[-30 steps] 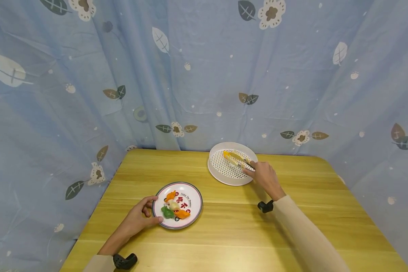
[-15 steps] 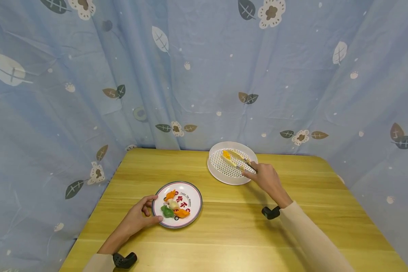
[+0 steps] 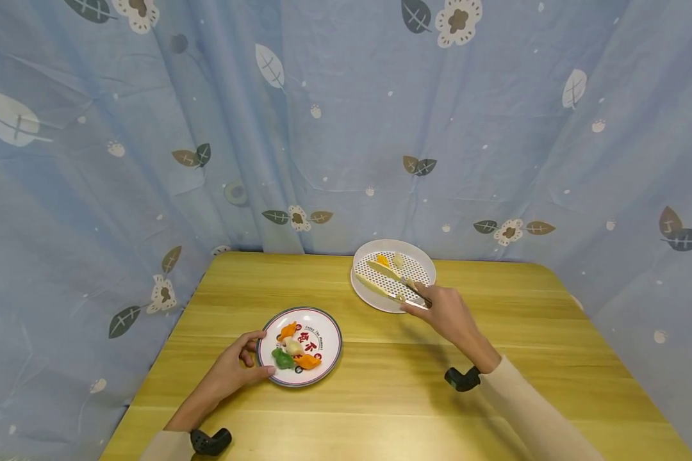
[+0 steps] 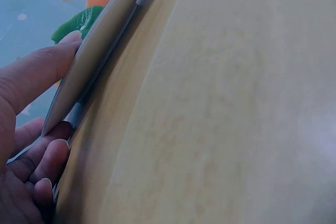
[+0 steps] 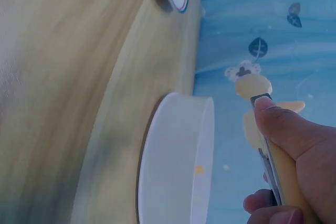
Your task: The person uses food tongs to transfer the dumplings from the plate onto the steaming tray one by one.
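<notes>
My right hand (image 3: 446, 314) grips a pair of tongs (image 3: 383, 270) with pale tips, their arms spread over a round white perforated basket (image 3: 359, 294). Inside the basket, beyond the tongs, lie an orange dumpling-shaped piece (image 3: 383, 260) and a pale one (image 3: 398, 260). At the left, my left hand (image 3: 230, 368) holds the near-left rim of a white plate (image 3: 330, 333), thumb over the edge and fingers at its side. On that plate sit two orange pieces, one pale piece (image 3: 293, 346) and a green piece (image 3: 283, 358). The right wrist view shows the basket's side wall (image 5: 176, 156).
Both the plate and the basket stand on a wooden table (image 3: 380, 397), the basket near its back edge. A blue patterned curtain (image 3: 346, 128) hangs behind and at the sides. Each wrist wears a black device (image 3: 462, 379).
The tongs have let go of the orange piece, which stays in the basket. Their tips have spread and moved back and left from it. The left hand and plate have hardly moved.
</notes>
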### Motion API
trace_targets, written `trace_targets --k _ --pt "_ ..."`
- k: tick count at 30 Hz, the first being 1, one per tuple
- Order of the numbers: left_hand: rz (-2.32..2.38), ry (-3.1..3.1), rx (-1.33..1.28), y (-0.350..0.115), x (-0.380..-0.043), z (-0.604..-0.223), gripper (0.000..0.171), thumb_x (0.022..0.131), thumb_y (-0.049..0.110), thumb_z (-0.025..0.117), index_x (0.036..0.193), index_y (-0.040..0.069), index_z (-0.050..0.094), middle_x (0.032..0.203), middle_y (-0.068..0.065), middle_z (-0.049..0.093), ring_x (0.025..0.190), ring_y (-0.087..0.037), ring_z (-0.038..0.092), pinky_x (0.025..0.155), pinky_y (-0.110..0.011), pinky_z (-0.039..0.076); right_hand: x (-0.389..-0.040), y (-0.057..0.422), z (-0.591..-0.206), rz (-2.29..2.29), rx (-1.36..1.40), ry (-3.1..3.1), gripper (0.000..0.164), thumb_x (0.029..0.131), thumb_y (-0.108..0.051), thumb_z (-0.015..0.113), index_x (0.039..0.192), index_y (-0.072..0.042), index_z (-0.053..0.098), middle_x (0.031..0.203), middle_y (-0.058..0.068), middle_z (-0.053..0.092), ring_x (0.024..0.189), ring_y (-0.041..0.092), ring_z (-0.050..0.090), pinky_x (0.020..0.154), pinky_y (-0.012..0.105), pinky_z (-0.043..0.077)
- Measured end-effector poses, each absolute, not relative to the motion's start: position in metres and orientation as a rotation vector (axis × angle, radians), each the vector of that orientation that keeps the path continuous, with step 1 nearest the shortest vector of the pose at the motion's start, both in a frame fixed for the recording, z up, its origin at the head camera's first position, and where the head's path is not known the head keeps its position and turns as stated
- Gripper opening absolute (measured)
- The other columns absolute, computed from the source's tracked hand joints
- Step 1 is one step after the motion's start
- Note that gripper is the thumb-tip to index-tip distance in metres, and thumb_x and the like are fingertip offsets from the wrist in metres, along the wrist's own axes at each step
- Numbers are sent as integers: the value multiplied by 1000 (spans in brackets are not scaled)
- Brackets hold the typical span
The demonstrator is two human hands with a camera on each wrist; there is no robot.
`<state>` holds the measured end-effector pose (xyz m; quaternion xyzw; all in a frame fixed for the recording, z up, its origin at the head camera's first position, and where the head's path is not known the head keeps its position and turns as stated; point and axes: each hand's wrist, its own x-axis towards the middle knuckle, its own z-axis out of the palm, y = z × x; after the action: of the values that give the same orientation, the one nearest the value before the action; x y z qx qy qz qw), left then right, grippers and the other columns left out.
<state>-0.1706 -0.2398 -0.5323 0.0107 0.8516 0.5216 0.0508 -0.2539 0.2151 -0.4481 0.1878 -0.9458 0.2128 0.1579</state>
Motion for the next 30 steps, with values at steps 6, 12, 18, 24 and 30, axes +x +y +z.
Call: trace_targets --k 6,12,18,24,30 --pt "1595 2590 49 -240 -171 -532 81 76 27 94 145 14 53 115 -10 53 90 -23 45 72 -30 40 -243 209 -451 609 620 -2662 65 83 -50 84 130 -7 70 58 -11 35 55 5 24 50 25 26" --pt "1610 2585 77 -241 -171 -533 82 76 27 94 146 13 53 116 -10 54 90 -23 45 72 -30 39 -229 203 -457 619 689 -2626 63 80 -47 86 128 -10 74 58 -13 34 54 2 27 49 24 27" --pt "1619 2576 65 -241 -171 -533 82 76 27 94 146 13 53 116 -10 55 90 -23 46 71 -29 40 -219 196 -461 628 767 -2647 51 82 -46 86 123 -17 76 58 -14 32 54 1 25 50 23 25" --pt "1611 2577 55 -240 -169 -533 82 76 26 94 146 12 52 117 -10 55 90 -23 46 70 -29 40 -207 189 -463 664 827 -2692 37 83 -50 83 109 -25 73 60 -17 36 55 0 30 50 22 28" --pt "1611 2580 58 -241 -169 -533 82 77 26 94 147 13 52 117 -10 54 90 -23 45 70 -29 39 -199 185 -469 637 937 -2635 36 83 -54 81 99 -24 68 61 -18 33 56 -2 28 50 20 25"
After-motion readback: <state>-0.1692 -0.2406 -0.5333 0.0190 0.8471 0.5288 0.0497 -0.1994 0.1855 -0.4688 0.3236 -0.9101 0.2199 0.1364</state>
